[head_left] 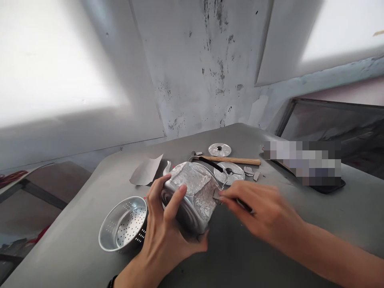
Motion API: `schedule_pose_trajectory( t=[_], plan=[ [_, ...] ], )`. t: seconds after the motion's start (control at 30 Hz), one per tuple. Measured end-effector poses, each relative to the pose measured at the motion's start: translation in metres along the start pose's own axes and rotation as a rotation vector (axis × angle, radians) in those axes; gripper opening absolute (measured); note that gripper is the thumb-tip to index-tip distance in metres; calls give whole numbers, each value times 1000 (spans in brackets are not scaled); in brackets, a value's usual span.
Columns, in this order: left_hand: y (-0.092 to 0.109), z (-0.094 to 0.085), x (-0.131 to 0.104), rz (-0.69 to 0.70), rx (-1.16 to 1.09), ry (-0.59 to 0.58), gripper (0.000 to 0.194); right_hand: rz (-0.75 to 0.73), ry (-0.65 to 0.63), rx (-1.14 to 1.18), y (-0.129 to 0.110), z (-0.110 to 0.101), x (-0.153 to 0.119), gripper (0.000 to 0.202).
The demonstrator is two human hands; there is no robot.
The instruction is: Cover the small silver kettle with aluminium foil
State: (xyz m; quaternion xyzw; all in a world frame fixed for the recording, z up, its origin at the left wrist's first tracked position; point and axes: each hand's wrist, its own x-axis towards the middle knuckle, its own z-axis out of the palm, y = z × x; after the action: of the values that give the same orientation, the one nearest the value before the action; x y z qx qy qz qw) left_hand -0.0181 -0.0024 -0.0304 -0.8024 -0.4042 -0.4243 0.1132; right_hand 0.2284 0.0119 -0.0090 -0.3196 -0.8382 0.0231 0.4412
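A dented, shiny metal vessel (195, 188) is tilted on its side above the table's middle. My left hand (168, 224) grips it from the left and below, with fingers spread around its body. At its right edge, my right hand (255, 204) is closed on a small dark-handled tool (244, 205), whose tip touches the crumpled metal surface. The tool's exact kind is hard to tell. Left of my left hand, a perforated metal strainer (132, 224) stands on the table.
Behind the vessel lie a wooden-handled hammer (246, 161), two round metal lids (220, 150) with black knobs, and a black-handled tool (211, 163). Grey scraps (248, 171) lie right of them, a grey sheet (146, 171) at left. A blurred-out object rests on a black tray (328, 187).
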Motion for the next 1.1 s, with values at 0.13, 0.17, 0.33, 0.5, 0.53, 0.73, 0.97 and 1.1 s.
schedule_pose_trajectory(
  t=[0.13, 0.17, 0.33, 0.5, 0.53, 0.73, 0.97, 1.1],
  plan=[
    [-5, -2, 0, 15, -48, -20, 104, 180, 88, 50, 16, -15, 6, 12],
    [-5, -3, 0, 16, -49, -24, 104, 180, 93, 64, 16, -18, 7, 11],
    [-4, -2, -1, 22, -30, -28, 104, -66, -7, 107, -1, -16, 2, 10],
    [3, -1, 1, 90, -15, -8, 99, -116, -77, 65, -15, -5, 0, 15],
    [4, -1, 1, 94, -15, -7, 98, -92, -78, 95, -15, -4, 0, 14],
    [5, 0, 2, 133, 5, -24, 94, 115, 7, 239, -17, 1, 1, 9],
    [5, 2, 3, 101, -10, -6, 93, 70, -64, 333, -22, 9, -4, 12],
    [-4, 1, 1, 120, -56, -34, 100, -44, -210, 295, -23, 5, -5, 13]
  ],
)
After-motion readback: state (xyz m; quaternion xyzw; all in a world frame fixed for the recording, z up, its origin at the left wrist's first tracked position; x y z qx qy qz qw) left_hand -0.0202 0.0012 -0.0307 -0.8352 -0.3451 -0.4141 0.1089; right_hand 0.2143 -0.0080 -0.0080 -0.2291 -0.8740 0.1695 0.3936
